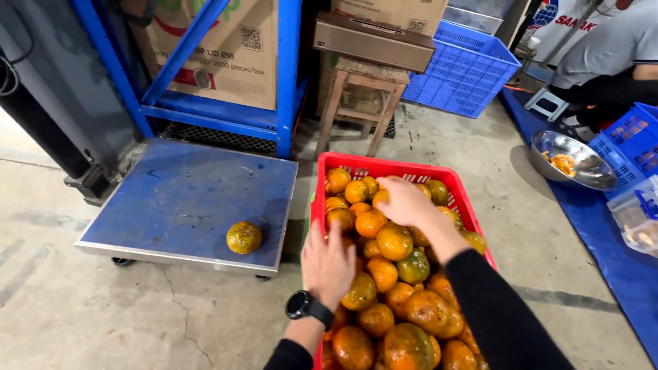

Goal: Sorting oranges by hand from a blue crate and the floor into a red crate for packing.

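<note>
Your left hand [329, 264]: palm down on the fruit, fingertips buried among the oranges [384, 274], so you can't tell what they pinch.
Your right hand [404, 201]: fingers curl over the pile's far end; whatever's beneath them is covered.
Red crate [356, 164]: near edge runs off the bottom of the frame, right wall hidden behind your sleeve.
Person at the top right corner [610, 48]: cut off by the frame, only torso and an arm show.
Steel bowl [572, 161]: contents too small to make out.
Clear tub [637, 219]: sliced by the right edge.
</note>
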